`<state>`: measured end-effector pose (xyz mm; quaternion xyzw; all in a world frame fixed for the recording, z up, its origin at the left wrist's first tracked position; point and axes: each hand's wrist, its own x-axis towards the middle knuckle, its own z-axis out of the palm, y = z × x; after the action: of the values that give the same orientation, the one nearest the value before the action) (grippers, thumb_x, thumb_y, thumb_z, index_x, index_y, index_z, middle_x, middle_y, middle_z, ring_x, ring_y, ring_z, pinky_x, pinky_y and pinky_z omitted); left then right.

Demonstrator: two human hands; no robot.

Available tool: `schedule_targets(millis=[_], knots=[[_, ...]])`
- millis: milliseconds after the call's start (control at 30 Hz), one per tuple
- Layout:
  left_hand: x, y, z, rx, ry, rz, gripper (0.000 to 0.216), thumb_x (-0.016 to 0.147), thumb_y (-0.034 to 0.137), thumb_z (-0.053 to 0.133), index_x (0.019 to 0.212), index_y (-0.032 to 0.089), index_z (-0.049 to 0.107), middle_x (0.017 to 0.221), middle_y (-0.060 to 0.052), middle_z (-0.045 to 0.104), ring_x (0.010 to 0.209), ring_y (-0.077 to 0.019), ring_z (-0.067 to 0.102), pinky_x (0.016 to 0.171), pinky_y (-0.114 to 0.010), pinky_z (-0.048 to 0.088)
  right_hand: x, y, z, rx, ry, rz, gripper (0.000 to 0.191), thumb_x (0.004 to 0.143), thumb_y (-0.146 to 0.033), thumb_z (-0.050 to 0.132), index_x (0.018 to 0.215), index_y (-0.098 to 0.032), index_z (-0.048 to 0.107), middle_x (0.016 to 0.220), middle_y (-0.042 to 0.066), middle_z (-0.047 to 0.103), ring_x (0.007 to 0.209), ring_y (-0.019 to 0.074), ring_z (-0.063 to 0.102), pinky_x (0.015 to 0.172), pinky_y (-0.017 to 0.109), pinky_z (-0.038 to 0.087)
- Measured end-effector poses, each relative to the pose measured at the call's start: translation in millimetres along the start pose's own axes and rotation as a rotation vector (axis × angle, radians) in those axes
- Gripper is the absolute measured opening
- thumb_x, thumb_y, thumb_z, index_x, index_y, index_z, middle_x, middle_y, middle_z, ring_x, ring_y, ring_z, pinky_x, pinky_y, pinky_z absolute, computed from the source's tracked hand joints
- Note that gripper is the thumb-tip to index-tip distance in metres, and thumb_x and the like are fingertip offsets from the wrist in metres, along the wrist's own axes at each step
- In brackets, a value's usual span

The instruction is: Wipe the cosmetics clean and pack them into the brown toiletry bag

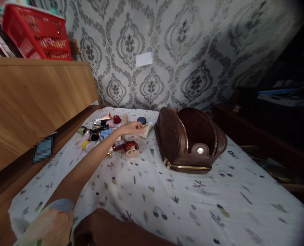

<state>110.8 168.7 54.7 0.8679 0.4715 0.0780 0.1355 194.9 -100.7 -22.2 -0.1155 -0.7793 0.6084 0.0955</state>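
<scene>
My left hand (131, 128) reaches from the lower left over a group of cosmetics. Its fingers are stretched out and loosely curved at a pale cream tube (147, 130); whether they grip it is unclear. Just behind the fingers is a jar with a dark blue lid (142, 120). Nearer me, below the hand, lies a red and clear bottle with a pinkish round front (132, 149). To the right stands a brown toiletry bag (171, 140), unzipped, its flap with a snap button folded forward. A shadowed brown limb at the bottom edge may be my right hand (97, 223); no fingers can be made out.
Left of the forearm lie several bottles, a yellow-banded bottle (87, 146), a blue cloth-like item (106, 132) and a red round item (116, 119). A wooden cabinet (39, 92) bearing a red basket (39, 32) borders the left. Patterned sheet (167, 201) covers the surface.
</scene>
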Motion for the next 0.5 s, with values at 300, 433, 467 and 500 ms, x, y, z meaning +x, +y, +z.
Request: schedule_targets(millis=[300, 433, 467, 500], knots=[[-57.0, 6.0, 8.6, -0.214, -0.184, 0.120, 0.033, 0.074, 0.038, 0.073, 0.105, 0.024, 0.070, 0.080, 0.002, 0.070, 0.075, -0.0190, 0.064, 0.064, -0.024, 0.045, 25.6, -10.1, -1.2, 0.009, 0.027, -0.043, 0.016, 0.081, -0.021, 0.062, 0.092, -0.014, 0.072, 0.080, 0.000, 0.066, 0.072, 0.0106, 0.057, 0.062, 0.015, 0.041], [-43.2, 12.6, 22.3, -0.220, 0.026, 0.024, 0.034, 0.093, 0.046, 0.051, 0.110, 0.021, 0.066, 0.087, -0.001, 0.070, 0.072, -0.0177, 0.065, 0.064, -0.025, 0.048, 23.4, -15.1, -3.0, 0.004, 0.005, -0.026, 0.019, 0.083, -0.021, 0.060, 0.095, -0.013, 0.073, 0.076, -0.001, 0.062, 0.066, 0.0092, 0.051, 0.057, 0.015, 0.038], [-42.4, 12.3, 24.2, -0.208, 0.071, -0.007, 0.035, 0.097, 0.045, 0.044, 0.112, 0.020, 0.064, 0.092, -0.003, 0.071, 0.074, -0.0180, 0.066, 0.066, -0.026, 0.050, 23.0, -15.3, -3.1, 0.003, 0.007, -0.027, 0.019, 0.084, -0.022, 0.059, 0.095, -0.013, 0.073, 0.074, -0.002, 0.061, 0.065, 0.0090, 0.050, 0.057, 0.015, 0.037], [-43.4, 10.8, 25.5, -0.190, 0.120, -0.037, 0.036, 0.099, 0.042, 0.040, 0.115, 0.019, 0.062, 0.100, -0.005, 0.070, 0.080, -0.0189, 0.066, 0.071, -0.028, 0.051, 22.9, -15.1, -2.9, -0.001, 0.009, -0.029, 0.019, 0.084, -0.022, 0.059, 0.094, -0.013, 0.073, 0.073, -0.002, 0.060, 0.065, 0.0089, 0.049, 0.056, 0.016, 0.037]])
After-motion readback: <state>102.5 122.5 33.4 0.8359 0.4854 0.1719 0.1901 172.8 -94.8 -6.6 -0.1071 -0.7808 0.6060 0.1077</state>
